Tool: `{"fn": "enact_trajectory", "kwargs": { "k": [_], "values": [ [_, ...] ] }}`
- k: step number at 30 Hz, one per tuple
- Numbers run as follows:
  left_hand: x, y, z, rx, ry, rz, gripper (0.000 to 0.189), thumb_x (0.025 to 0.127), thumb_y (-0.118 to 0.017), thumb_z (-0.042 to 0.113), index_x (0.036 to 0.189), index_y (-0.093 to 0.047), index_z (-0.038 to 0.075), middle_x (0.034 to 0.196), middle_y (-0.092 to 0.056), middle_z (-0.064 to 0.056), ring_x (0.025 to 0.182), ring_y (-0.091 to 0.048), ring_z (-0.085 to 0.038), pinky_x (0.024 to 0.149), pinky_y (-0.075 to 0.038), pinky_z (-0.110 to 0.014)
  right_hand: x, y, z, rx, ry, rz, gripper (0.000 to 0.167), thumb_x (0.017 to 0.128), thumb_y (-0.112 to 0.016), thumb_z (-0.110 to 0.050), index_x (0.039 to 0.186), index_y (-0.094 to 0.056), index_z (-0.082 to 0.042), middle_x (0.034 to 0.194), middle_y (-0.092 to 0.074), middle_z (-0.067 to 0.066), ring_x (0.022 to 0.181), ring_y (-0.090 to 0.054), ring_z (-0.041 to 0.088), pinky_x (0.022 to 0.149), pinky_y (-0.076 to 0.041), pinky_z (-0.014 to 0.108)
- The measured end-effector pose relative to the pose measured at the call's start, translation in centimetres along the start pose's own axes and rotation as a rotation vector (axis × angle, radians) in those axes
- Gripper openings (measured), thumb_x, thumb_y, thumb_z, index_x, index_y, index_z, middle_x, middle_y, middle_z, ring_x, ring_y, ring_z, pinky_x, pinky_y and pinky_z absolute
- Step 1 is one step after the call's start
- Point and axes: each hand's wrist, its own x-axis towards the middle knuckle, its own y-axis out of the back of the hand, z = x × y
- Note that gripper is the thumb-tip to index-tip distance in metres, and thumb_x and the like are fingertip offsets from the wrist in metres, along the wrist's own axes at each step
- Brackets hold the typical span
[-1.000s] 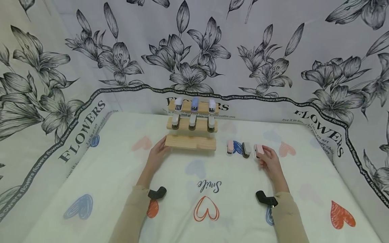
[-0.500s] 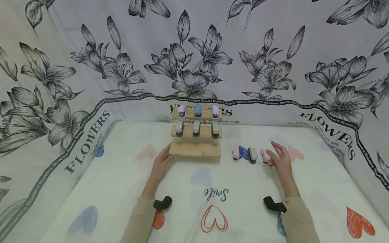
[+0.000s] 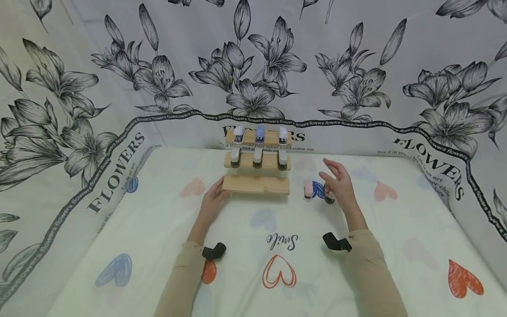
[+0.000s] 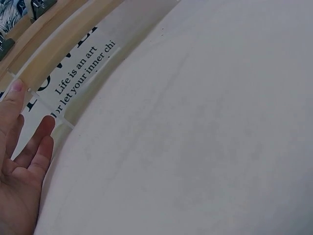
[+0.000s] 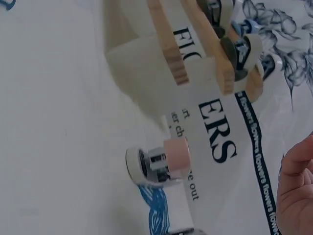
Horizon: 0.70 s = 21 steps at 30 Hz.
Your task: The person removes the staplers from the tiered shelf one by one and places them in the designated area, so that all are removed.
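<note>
My left hand (image 3: 214, 196) holds the left end of a three-tier wooden display rack (image 3: 256, 185). In the left wrist view the thumb lies against the end of a wooden board (image 4: 63, 39), with the other fingers bent beside it. My right hand (image 3: 341, 187), fingers spread and holding nothing, is over the right side of the table. It partly covers a grey mini stapler (image 3: 329, 199). Left of that lies a pink and white mini stapler (image 3: 308, 189). The other pink stapler is hidden behind the right hand in the head view.
On the rack's top tier stand a blue mini stapler (image 3: 259, 134) and two pale ones. Several grey staplers (image 3: 258, 157) line the middle tier; the bottom board is bare. A flower-printed curtain (image 3: 253, 66) hangs behind the table.
My right hand has let go of the rightmost pink stapler, its fingers have spread, and it has moved left over the grey stapler. My left hand stays at the rack's end.
</note>
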Motion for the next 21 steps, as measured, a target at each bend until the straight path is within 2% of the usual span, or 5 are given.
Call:
{"fn": "enact_trajectory", "kwargs": {
  "k": [3, 4, 8, 11, 21],
  "values": [
    [0.1, -0.1, 0.1, 0.001, 0.025, 0.003, 0.056, 0.089, -0.057, 0.016, 0.138, -0.032, 0.007, 0.139, -0.032, -0.01, 0.121, -0.038, -0.026, 0.099, -0.031, -0.033, 0.9, -1.5, -0.2, -0.007, -0.04, -0.056, 0.055, 0.085, -0.063, -0.019, 0.132, -0.038, -0.006, 0.142, -0.029, 0.011, 0.045, -0.041, 0.008, 0.04, -0.04, 0.018],
    [0.2, -0.1, 0.1, 0.004, 0.028, 0.002, 0.056, 0.089, -0.057, 0.016, 0.138, -0.031, 0.007, 0.139, -0.032, -0.01, 0.121, -0.038, -0.026, 0.099, -0.031, -0.033, 0.8, -2.5, -1.4, -0.051, -0.063, -0.062, 0.057, 0.085, -0.063, -0.02, 0.134, -0.036, -0.006, 0.143, -0.027, 0.01, 0.045, -0.041, 0.008, 0.04, -0.04, 0.018],
    [0.3, 0.0, 0.0, 0.015, 0.026, -0.002, 0.056, 0.089, -0.057, 0.015, 0.139, -0.031, 0.007, 0.14, -0.032, -0.009, 0.121, -0.037, -0.026, 0.099, -0.03, -0.033, 2.0, -4.0, -1.3, -0.117, -0.127, -0.144, 0.063, 0.086, -0.063, -0.02, 0.139, -0.03, -0.009, 0.144, -0.024, 0.007, 0.047, -0.042, 0.01, 0.044, -0.042, 0.02],
    [0.4, 0.0, 0.0, 0.022, 0.025, -0.006, 0.056, 0.089, -0.056, 0.015, 0.139, -0.031, 0.006, 0.14, -0.031, -0.009, 0.122, -0.037, -0.026, 0.1, -0.03, -0.033, 2.8, -4.8, -1.2, -0.153, -0.165, -0.175, 0.066, 0.086, -0.063, -0.019, 0.141, -0.027, -0.012, 0.145, -0.023, 0.005, 0.048, -0.043, 0.011, 0.044, -0.042, 0.021],
    [0.3, 0.0, 0.3, -0.024, 0.002, -0.008, 0.054, 0.09, -0.055, 0.009, 0.138, -0.03, 0.002, 0.138, -0.032, -0.014, 0.121, -0.037, -0.029, 0.099, -0.031, -0.035, 3.5, -7.5, -2.7, -0.062, -0.209, -0.242, 0.068, 0.089, -0.057, -0.012, 0.143, -0.016, -0.006, 0.147, -0.016, 0.008, 0.048, -0.043, 0.01, 0.046, -0.043, 0.022]
  ]
}}
